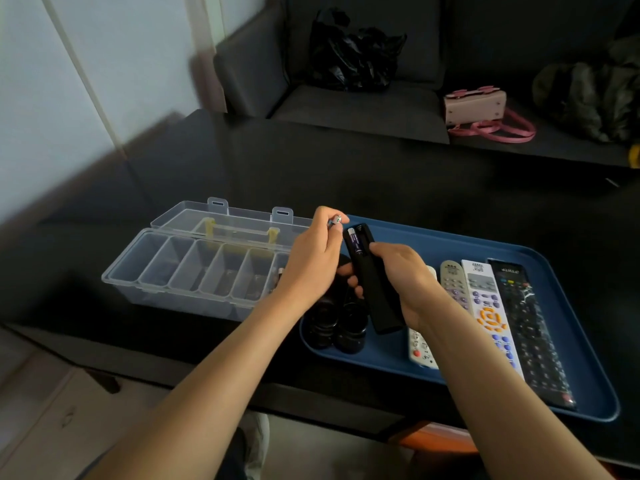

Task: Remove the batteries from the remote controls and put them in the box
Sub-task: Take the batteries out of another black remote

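5 remote controls [483,308], 2 batteries [356,242], 1 compartment box [194,271], 1 blue tray [519,258], 2 hands [311,268]

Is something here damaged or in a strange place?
Nothing looks damaged. The black remote control in the right hand has its battery bay open with one purple battery inside, which fits the task. The left hand pinches another small battery.

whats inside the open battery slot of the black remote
One dark battery still sits in the open slot of the black remote. The bay beside it looks empty, though the right hand covers its lower end. The left hand pinches another battery.
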Available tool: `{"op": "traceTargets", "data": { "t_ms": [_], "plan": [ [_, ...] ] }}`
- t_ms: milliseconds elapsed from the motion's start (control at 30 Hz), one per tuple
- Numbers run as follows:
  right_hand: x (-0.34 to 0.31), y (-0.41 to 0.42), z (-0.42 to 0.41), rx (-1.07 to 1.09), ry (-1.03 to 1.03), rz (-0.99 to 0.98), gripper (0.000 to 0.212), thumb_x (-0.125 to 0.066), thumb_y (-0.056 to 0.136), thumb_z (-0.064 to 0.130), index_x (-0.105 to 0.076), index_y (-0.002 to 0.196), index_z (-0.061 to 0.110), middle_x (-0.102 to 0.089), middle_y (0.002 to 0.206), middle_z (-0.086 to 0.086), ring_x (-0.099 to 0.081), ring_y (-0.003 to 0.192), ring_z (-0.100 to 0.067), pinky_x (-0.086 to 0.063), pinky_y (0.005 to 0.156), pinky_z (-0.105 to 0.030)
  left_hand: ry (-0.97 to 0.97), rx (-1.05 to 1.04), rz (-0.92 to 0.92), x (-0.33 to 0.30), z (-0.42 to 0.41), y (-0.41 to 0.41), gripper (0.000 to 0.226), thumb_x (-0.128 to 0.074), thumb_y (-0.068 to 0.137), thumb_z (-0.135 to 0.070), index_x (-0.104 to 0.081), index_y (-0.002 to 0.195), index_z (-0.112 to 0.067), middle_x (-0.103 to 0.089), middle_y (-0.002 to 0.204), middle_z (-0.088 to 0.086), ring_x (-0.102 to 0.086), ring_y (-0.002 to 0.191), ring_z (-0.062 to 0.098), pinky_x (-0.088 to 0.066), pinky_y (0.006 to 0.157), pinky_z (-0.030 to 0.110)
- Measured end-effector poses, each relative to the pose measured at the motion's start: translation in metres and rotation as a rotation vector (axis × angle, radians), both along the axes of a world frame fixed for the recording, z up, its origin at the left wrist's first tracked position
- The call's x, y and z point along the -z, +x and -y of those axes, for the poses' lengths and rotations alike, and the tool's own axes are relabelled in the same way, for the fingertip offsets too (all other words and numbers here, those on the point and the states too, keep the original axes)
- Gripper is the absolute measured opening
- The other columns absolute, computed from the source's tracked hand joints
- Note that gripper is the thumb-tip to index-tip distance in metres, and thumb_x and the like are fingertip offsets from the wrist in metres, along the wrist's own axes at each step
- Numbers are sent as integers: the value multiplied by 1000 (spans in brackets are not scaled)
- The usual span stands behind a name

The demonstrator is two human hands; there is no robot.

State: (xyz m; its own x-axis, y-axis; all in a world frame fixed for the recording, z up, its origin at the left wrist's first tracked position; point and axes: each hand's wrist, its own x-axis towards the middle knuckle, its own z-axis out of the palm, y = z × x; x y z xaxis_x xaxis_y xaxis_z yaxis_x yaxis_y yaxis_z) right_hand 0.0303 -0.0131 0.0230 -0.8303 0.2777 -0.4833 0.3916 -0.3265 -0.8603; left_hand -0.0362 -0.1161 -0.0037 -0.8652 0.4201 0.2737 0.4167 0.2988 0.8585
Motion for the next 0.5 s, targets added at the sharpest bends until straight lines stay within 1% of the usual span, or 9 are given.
{"op": "traceTargets", "data": {
  "t_ms": [100,167,200,233,300,367,433,500],
  "plan": [
    [3,1,-2,-11,15,7,37,-33,102,23,-60,89,2,-67,78,-16,-57,59,-18,-48,54,-27,49,40,-23,-1,-2,-2,16,-41,98,-19,-56,104,-16,-62,87,-9,-57,84,-1,-39,72,6],
    [3,2,-3,-26,32,7,36,-32,102,23,-59,91,2,-68,78,-16,-57,58,-17,-48,52,-26,92,31,-41,-2,-3,-2,18,-45,96,-18,-62,104,-16,-65,101,-7,-58,96,1,-40,78,4],
    [3,2,-3,-31,31,5,36,-32,102,23,-59,91,2,-68,77,-15,-57,57,-17,-48,51,-25,100,21,-62,-3,-4,-2,19,-48,96,-19,-64,105,-17,-65,105,-7,-57,100,3,-41,79,6],
    [4,1,-3,-35,24,5,36,-32,102,23,-59,92,2,-68,75,-14,-57,56,-16,-48,50,-25,99,6,-99,-3,-5,-3,19,-51,94,-20,-65,107,-19,-64,107,-6,-57,100,6,-42,79,9],
    [4,1,-3,-38,2,1,36,-31,102,23,-58,93,2,-68,74,-13,-56,55,-16,-48,49,-24,113,-13,-154,-3,-6,-5,19,-58,90,-20,-68,106,-22,-63,103,-6,-56,92,6,-41,74,10],
    [4,1,-4,-37,-4,1,36,-31,103,23,-58,94,3,-68,75,-14,-56,56,-16,-48,49,-25,157,1,-118,-5,-6,-4,18,-61,88,-19,-69,104,-22,-64,96,-7,-58,85,1,-42,71,8],
    [4,1,-5,-35,1,5,37,-31,103,24,-59,93,2,-67,77,-15,-56,56,-17,-48,51,-25,166,26,-80,-7,-7,-3,17,-63,86,-17,-70,102,-20,-67,89,-10,-61,82,-3,-45,71,8],
    [5,2,-5,-38,-13,5,41,-30,103,26,-61,91,1,-67,77,-15,-56,58,-17,-47,54,-27,145,31,-90,-6,-8,-2,15,-65,85,-15,-70,98,-17,-69,86,-10,-63,82,-3,-48,73,10]
  ]
}}
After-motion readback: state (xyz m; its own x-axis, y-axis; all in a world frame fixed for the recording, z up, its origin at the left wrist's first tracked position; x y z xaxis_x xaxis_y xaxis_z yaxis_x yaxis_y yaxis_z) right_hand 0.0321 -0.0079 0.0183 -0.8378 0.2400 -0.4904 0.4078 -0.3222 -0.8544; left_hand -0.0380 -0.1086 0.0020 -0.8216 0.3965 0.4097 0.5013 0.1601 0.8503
